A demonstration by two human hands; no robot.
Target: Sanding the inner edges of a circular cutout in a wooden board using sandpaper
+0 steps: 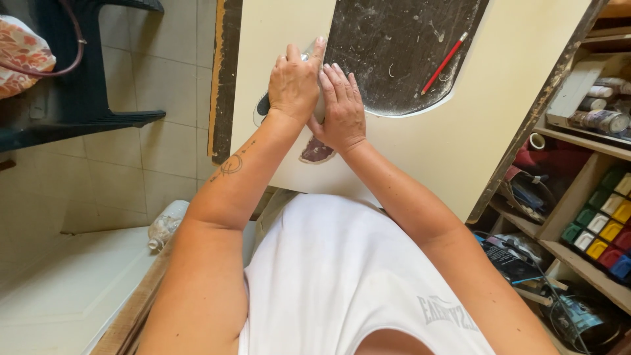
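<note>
White sleeveless cloth on the person's torso (342, 276) fills the near foreground, with both bare forearms reaching away from it to a cream, smooth-faced flat board (473, 125). Left hand (294, 82): fingers curled and pressed together, closed over a small pale object at the board's cut edge; what the object is cannot be told, since only a light tip shows past the fingertips. Right hand (342, 108): fingers extended and held side by side, laid flat, touching the left hand and bearing on the board just beside it. Beyond the fingertips lies a large rounded cut-out (401, 52) in the board, exposing a dark, dusty, scratched surface on which a slim red pencil (445, 62) rests, well apart from both hands. Below the right wrist a small reddish-brown chipped patch (317, 151) breaks the cream face.

Judged from the grip, the step in hand appears to be working the edge of the cut-out, one hand driving, the other steadying. A next move would call for firm downward pressure and for keeping the flat hand clear of the edge.

Left of the left forearm: a dark, worn board edge (223, 79), pale glossy floor tiles (158, 85), dark plastic chair (85, 98). Right of the right forearm: rough wooden shelving (578, 190) with small coloured paint pots (605, 227).
</note>
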